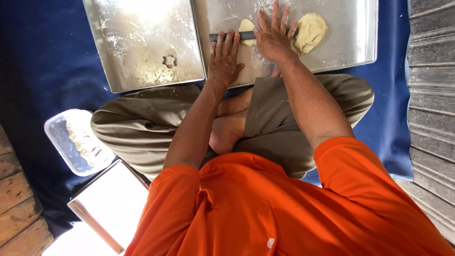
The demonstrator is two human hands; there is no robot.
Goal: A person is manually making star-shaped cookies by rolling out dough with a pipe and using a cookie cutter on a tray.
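The head view looked straight down over an orange shirt and crossed legs in khaki trousers, the person seated on a dark blue mat [42, 61]. At far left a clear plastic container [76, 142] lay on the mat with pale crumbs inside, and below it sat a white box [111, 204]. Next came a floured metal tray [142, 42] carrying a small star-shaped cutter [169, 60]. Beside it, touching along one edge, was a second metal tray [341, 42], and here the work was in hand.

The left hand [223, 59] and right hand [274, 35] were both spread flat, palms down, fingers open, pressed on a dark rolling pin [246, 35] lying across the tray. Neither hand was clenched around it; they bore on top, a little apart. Under the pin, between the hands, sat a small piece of dough [246, 26], pale yellow and partly flattened.

Judging from this, even pressure from both palms and a straight push would have kept that piece uniform in thickness, and the flour on the tray should have limited sticking.

Just right of the right hand rested a larger dough lump [310, 29], creamy, rough-surfaced and unrolled.
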